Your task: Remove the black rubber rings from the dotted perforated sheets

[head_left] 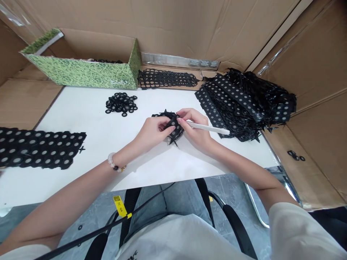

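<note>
My left hand is closed on a bunched black rubber sheet dotted with round holes, its thumb pressed on the near face. In my right hand is a slim white pen-like tool, gripped close to its tip, with the back end pointing right. The tip meets the sheet at my fingertips; the exact contact is hidden by the fingers. Left of the hands lies a small pile of loose black rubber rings. To the right is a large heap of black perforated sheets.
A green patterned box stands at the back left, black pieces inside. Beside it lies a black mesh strip. Another dotted black sheet lies on the white table at left. Cardboard walls surround the table. A black cable crosses my lap.
</note>
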The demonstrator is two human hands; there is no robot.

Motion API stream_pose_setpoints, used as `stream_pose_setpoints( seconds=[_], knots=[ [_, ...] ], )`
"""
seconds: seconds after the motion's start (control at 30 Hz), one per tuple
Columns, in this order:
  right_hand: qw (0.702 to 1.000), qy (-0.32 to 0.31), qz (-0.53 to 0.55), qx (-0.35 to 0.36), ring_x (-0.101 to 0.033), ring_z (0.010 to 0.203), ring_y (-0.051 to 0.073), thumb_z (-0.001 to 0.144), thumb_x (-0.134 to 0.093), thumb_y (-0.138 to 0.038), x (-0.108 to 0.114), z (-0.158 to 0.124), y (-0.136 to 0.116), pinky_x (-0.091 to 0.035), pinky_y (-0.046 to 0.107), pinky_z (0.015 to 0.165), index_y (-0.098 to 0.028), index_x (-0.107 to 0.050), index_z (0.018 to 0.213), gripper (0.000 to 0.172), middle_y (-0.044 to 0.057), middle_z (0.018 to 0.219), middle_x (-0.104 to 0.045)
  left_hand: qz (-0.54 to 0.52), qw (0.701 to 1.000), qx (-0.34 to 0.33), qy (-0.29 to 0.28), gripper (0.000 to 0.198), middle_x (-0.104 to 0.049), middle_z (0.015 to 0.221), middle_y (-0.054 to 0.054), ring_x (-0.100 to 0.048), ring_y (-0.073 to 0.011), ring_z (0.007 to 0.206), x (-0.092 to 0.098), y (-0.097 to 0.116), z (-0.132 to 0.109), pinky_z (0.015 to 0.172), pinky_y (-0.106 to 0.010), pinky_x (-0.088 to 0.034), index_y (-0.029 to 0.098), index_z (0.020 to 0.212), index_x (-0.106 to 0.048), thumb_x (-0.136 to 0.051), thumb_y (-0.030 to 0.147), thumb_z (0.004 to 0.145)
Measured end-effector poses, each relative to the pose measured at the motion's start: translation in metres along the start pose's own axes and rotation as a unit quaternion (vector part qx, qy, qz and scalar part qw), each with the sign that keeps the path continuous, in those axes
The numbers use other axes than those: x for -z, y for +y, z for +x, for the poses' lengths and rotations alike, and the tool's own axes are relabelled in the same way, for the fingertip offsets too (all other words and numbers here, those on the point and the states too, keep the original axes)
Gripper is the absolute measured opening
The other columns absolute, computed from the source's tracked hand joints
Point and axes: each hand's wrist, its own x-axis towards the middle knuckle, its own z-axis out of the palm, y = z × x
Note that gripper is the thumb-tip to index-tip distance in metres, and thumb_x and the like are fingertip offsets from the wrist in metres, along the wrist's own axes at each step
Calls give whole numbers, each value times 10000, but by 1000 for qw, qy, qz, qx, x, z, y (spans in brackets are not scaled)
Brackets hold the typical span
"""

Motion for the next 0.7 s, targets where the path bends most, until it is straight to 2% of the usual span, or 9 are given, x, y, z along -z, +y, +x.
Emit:
stream_pose_setpoints(
  seconds=[0.13, 0.3, 0.53, 0.7],
  knots=[
    [999, -18, 26, -43, -715, 979, 217, 942, -640, -436, 0, -1, -5, -568, 417, 918, -247, -568, 721, 299, 63, 1043, -760, -10, 999, 32, -29, 352, -545, 618, 27, -444, -121, 588, -6, -4, 0, 528, -249, -313, 161, 666, -605, -737, 473, 762],
    [991, -33, 93, -94, -719, 1077, 229, 931, -648, -489, 0, -2, -5, -559, 436, 978, -240, -555, 735, 330, 65, 1101, -770, -13, 1000, 27, 3, 333, -584, 622, 21, -470, -128, 606, -2, -4, 0, 557, -250, -342, 160, 629, -614, -700, 437, 792],
    [984, -54, 102, -136, -736, 998, 222, 916, -671, -483, 4, 2, 5, -557, 410, 914, -233, -535, 708, 352, 44, 983, -788, -26, 998, 50, -13, 328, -612, 623, 8, -503, -146, 618, 5, -8, 4, 577, -261, -362, 159, 625, -629, -727, 448, 747],
    [985, -46, 107, -128, -736, 986, 214, 922, -668, -469, 4, 3, 6, -555, 390, 887, -233, -532, 710, 345, 42, 980, -788, -16, 999, 35, 20, 311, -651, 662, 1, -522, -149, 635, 4, -7, 3, 586, -260, -372, 146, 649, -658, -735, 432, 743]
  ],
)
